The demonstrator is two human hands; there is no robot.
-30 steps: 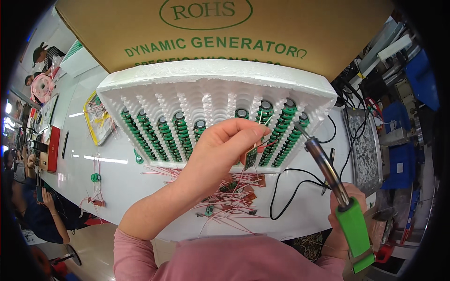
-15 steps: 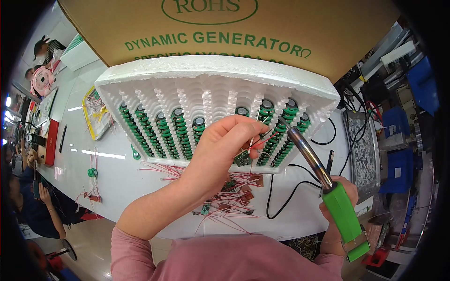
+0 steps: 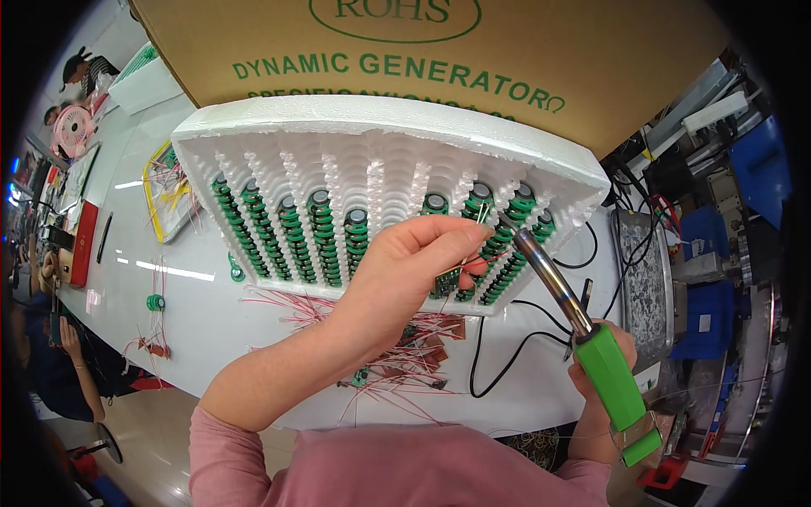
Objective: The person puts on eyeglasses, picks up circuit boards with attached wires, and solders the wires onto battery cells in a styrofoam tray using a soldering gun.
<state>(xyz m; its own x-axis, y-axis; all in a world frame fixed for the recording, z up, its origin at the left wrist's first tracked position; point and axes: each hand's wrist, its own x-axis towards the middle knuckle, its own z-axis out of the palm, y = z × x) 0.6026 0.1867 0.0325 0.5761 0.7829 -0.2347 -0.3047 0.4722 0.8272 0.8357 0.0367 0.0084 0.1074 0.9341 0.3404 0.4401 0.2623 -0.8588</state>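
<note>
Left hand (image 3: 422,253): thumb and forefinger pinched together on thin pale wires (image 3: 486,220); small green rectangular circuit board (image 3: 446,284) showed just below them, before white foam tray (image 3: 389,115); right hand (image 3: 626,342): wrapped round green-handled, metal-barrelled soldering iron (image 3: 608,376), its tip near the wires; red-and-white leads (image 3: 401,382) lay heaped on white table (image 3: 207,325).

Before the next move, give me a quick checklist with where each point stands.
1. Soldering iron gripped by its green handle: ok, in the right hand.
2. Circuit board held: ok, in the left hand.
3. Iron's tip clear of left fingertips: cannot tell; close in view, depth unclear.
4. Wired boards sorted: not ok; tangled heap on the table.
5. Carton clear of the tip: ok, behind the foam tray.
</note>
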